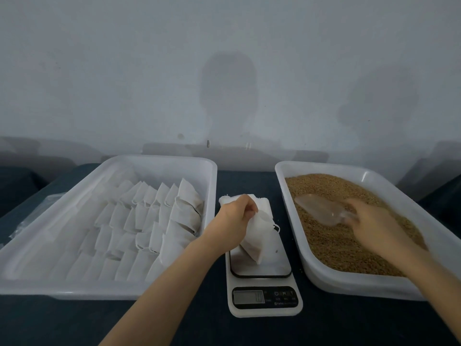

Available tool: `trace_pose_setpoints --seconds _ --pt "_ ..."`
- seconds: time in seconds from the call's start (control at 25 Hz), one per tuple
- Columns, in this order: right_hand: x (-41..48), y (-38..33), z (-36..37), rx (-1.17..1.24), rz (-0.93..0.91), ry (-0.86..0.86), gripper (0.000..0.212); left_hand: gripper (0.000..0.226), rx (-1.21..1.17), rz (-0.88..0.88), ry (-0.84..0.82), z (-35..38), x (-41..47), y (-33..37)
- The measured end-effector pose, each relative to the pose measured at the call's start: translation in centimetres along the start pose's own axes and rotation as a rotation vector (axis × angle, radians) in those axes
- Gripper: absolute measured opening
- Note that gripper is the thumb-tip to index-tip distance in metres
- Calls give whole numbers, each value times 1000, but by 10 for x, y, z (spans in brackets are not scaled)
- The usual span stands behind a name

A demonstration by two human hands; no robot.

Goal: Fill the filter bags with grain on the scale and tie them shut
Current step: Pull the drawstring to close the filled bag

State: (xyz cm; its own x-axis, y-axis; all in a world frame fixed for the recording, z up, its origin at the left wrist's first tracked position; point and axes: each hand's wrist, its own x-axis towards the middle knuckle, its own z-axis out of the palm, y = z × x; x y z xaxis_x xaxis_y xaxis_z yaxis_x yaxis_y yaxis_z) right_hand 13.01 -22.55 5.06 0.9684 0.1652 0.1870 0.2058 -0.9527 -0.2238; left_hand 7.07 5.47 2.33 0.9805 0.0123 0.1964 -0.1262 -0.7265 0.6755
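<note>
A white filter bag (257, 239) leans on the platform of the white digital scale (264, 273) in the middle. My left hand (233, 221) pinches the bag's upper edge. In the right tray (324, 278) lies brown grain (336, 238) with a clear plastic scoop (316, 208) on it. My right hand (374, 223) is blurred at the scoop's handle, fingers spread over it; whether it grips the handle I cannot tell. More empty white bags (230, 199) lie behind the scale.
A large white tray (82, 288) on the left holds several rows of filled, tied filter bags (149, 221). All stands on a dark blue table (199, 328) against a pale wall. A clear plastic sheet (32, 216) lies left of that tray.
</note>
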Motion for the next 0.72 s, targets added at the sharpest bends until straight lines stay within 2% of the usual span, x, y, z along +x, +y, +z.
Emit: trace_pose_setpoints --seconds 0.08,0.2,0.28,0.32,0.4,0.48,0.56,0.72 --pt "2 9 18 -38 88 -61 43 11 -3 0 4 0 0 0" --pt "7 9 29 -188 152 -128 27 12 -25 -5 2 0 0 0" --pt "6 1 29 -273 160 -96 26 12 -37 -8 6 0 1 0" --pt "3 -7 26 -253 121 -37 29 13 -37 -5 12 0 1 0" --pt "-9 -34 19 51 -60 61 39 13 -35 4 22 0 1 0" --pt "-27 -75 11 399 -234 -35 53 14 -57 12 29 -1 2 1" --pt "-37 -104 21 382 -338 -106 49 16 -78 36 51 0 1 0" --pt "-31 -115 40 225 -302 27 17 17 -107 38 53 1 -1 -1"
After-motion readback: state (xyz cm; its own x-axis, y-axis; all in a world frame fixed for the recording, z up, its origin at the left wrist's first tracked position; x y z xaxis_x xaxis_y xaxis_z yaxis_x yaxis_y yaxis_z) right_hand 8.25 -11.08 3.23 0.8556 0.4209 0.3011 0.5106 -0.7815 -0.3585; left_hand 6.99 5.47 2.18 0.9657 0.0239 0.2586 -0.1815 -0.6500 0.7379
